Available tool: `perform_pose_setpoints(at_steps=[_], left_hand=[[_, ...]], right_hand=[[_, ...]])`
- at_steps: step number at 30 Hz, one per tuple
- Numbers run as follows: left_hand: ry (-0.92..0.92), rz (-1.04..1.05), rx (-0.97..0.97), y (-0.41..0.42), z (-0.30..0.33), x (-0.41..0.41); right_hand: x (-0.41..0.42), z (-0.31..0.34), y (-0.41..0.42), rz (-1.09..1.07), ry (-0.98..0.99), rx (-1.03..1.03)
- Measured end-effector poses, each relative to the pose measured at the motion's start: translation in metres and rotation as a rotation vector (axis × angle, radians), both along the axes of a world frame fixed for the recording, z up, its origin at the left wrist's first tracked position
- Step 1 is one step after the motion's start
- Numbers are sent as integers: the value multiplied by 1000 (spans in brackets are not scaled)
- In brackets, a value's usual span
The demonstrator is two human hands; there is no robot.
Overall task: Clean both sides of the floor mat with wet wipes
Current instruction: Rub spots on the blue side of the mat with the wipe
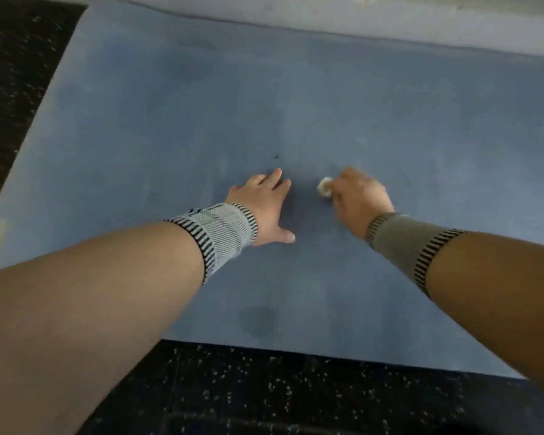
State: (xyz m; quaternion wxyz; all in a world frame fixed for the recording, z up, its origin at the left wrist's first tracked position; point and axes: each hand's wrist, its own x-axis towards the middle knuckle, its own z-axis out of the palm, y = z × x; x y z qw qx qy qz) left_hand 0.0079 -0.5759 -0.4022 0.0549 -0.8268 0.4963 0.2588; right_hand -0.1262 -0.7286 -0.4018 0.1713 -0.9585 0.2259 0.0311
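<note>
A large blue floor mat (296, 105) lies flat and fills most of the view. My left hand (266, 205) rests flat on the mat near its middle, fingers spread and straight. Just to its right, my right hand (358, 196) grips a small balled-up white wet wipe (324, 186) and presses it onto the mat. The right hand is blurred. Only a small part of the wipe shows past the fingers. Both wrists wear striped knit bands.
Black speckled rubber flooring (296, 397) borders the mat at the near edge and the far left. A pale wall base (358, 17) runs along the mat's far edge. A dark damp patch (258, 320) marks the mat near its front edge, and a tiny dark speck (276, 156) lies beyond my left hand.
</note>
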Motion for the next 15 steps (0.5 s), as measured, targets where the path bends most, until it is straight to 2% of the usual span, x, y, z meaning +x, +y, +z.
perform_pose_setpoints(at_steps=[1, 2, 3, 5, 7, 8, 12, 14, 15], left_hand=[[23, -18, -17, 5, 0, 3], [41, -38, -36, 10, 0, 5], [54, -57, -55, 16, 0, 5], [48, -82, -105, 24, -4, 3], [18, -94, -143, 27, -5, -1], [-4, -104, -157, 27, -5, -3], [-63, -194, -195, 44, 1, -8], [-82, -291, -184, 61, 4, -9], [-89, -336, -179, 71, 5, -9]], right_hand=[[-5, -3, 3, -166, -19, -24], [-13, -2, 15, -227, -41, -28], [-24, -1, 36, -192, -67, -8], [-55, 5, 86, 63, -62, 95], [-75, 9, 102, 191, 31, 143], [-76, 10, 98, 125, 50, 171], [-71, -5, 102, -387, -5, -19], [-57, -5, 142, -416, -32, 25], [-54, -6, 163, -356, -46, 68]])
